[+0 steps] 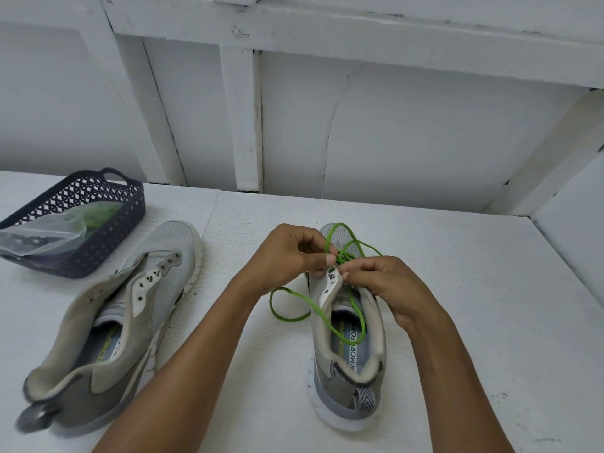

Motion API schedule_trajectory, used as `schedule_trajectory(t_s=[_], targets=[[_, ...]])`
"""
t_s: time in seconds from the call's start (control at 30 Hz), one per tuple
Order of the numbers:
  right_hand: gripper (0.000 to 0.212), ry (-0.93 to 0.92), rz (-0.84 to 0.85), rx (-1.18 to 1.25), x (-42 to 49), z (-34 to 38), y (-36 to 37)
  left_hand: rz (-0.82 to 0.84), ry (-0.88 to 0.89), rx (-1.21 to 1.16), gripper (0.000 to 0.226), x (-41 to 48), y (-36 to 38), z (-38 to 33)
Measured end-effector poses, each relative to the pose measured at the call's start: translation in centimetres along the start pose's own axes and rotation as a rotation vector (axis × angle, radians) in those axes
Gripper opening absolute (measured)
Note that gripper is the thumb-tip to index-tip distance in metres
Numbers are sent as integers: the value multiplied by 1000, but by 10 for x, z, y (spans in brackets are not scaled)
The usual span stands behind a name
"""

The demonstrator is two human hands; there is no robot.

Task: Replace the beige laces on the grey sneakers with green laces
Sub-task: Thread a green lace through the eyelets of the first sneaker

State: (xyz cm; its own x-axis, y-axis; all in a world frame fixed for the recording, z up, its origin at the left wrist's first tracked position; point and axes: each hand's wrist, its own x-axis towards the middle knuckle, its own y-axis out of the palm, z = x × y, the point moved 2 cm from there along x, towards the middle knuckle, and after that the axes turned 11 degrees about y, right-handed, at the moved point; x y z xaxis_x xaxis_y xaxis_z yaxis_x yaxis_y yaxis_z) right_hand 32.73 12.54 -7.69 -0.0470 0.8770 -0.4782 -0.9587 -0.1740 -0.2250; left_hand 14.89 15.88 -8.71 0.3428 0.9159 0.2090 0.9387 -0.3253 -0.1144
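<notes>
Two grips meet over the eyelet rows of the right-hand shoe (327, 380), which stands upright on the desk (474, 305) with its heel toward the person, probably so that both rows can be reached. The left grip (287, 253) pinches the lace (289, 319), a green one, at the eyelet strip. The right grip (389, 286) pinches it just beside, likely feeding an end through. Slack loops rise over the toe and fall onto the desk and into the shoe. The other shoe (124, 305) lies tilted well to the left, unlaced. The fingers hide which eyelet is being worked, and the lace ends cannot be made out. A basket (108, 243) behind holds a bag (39, 237) with something green, blurred. No beige lace shows.
</notes>
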Motion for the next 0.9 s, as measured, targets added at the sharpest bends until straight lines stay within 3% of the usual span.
schedule_trajectory(t_s=[0.2,0.37,0.5,0.57,0.7,0.77,0.9], targets=[[25,-28,-65,-67,2,1,5,66,2,87,4,-4,-2,7],[24,-38,-52,-109,1,3,9,75,-3,176,19,-5,-4,6],[23,-79,-84,-69,2,-1,12,182,-48,210,56,-4,4,-3],[25,-83,-120,-5,1,-5,11,156,-75,189,64,-3,2,-3],[23,-128,-265,-2,-1,-7,3,140,-126,195,73,-6,-4,-5],[22,-133,-261,-26,1,-5,3,170,-140,265,76,-6,-1,-9],[21,-173,-315,-164,-1,-2,8,183,-171,343,63,-4,7,-11]])
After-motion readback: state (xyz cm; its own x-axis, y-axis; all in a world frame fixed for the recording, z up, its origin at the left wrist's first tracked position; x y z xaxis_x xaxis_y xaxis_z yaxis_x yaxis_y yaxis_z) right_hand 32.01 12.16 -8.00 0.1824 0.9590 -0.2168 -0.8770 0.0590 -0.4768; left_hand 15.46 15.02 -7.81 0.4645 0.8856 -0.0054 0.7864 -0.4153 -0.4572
